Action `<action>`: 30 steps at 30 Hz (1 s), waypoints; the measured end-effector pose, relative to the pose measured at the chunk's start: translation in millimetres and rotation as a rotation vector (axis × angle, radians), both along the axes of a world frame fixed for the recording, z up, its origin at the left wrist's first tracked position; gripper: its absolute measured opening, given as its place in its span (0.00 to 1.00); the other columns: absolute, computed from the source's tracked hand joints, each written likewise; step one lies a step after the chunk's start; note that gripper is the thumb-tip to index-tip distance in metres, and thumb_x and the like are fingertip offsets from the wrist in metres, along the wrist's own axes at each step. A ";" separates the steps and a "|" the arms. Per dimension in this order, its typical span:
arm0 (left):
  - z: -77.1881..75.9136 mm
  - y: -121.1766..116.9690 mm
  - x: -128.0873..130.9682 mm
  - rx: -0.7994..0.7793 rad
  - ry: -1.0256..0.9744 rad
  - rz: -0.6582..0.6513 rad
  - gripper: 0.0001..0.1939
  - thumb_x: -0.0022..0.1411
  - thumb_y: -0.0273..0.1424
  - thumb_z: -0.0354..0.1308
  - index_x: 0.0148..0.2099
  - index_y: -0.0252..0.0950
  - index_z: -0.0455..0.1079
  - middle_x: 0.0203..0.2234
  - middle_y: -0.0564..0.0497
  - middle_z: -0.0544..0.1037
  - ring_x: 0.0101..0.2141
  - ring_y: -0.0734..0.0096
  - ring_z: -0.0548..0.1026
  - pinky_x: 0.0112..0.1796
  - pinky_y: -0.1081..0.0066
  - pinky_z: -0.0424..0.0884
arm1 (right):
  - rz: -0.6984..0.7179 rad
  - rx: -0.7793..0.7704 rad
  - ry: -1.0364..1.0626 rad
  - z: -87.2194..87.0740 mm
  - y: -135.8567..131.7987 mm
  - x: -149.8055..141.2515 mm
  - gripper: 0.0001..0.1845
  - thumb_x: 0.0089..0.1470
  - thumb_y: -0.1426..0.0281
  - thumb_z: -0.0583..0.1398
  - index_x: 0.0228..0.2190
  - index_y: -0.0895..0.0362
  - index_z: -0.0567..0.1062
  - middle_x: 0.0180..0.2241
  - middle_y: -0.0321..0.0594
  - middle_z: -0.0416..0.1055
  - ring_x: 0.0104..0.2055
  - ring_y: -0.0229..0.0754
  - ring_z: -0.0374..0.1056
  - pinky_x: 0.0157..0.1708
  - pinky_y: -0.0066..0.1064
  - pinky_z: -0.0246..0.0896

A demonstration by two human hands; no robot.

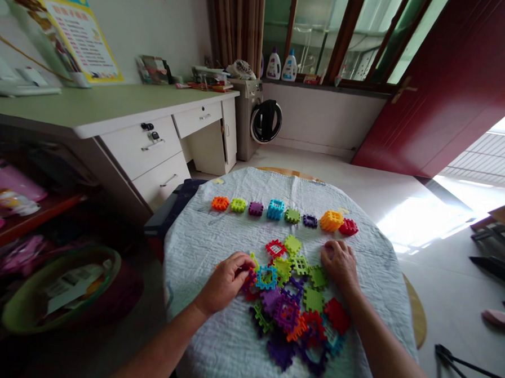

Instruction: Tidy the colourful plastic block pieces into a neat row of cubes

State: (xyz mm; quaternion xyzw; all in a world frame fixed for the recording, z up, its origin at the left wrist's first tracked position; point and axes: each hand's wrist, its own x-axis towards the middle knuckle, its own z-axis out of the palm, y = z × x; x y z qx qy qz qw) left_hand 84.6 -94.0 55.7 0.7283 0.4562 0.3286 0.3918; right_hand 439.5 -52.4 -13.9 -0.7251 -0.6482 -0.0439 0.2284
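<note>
Fingers (243, 260) of the left hand (224, 282) are bent at the left edge of the pile (287, 314) of toothed plastic panels; whether they grasp a panel cannot be told. The right hand (341, 265) lies at the pile's far right edge, curled downward, its grip concealed. The pile occupies the near part of a cloth-covered bench (372, 285); one blue square frame (267, 278) lies on its left part and one red patterned panel (275, 248) at its far edge. Overlap hides the lower panels, preventing a full count. Beyond the pile stands a row of eight blocks (275, 209): one orange, two green, two purple, one blue, one yellow, one red. Well beyond the pile are one washing machine (245, 118) and two white bottles (289, 67). Both forearms are cut off below.
</note>
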 end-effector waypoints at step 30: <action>-6.0 25.0 -28.3 0.111 0.083 0.137 0.23 0.54 0.19 0.45 0.48 0.39 0.70 0.52 0.47 0.71 0.56 0.66 0.67 0.62 0.56 0.60 | 0.008 0.011 -0.001 0.2 0.0 -0.5 0.11 0.55 0.63 0.55 0.37 0.54 0.74 0.40 0.42 0.70 0.43 0.47 0.62 0.44 0.39 0.55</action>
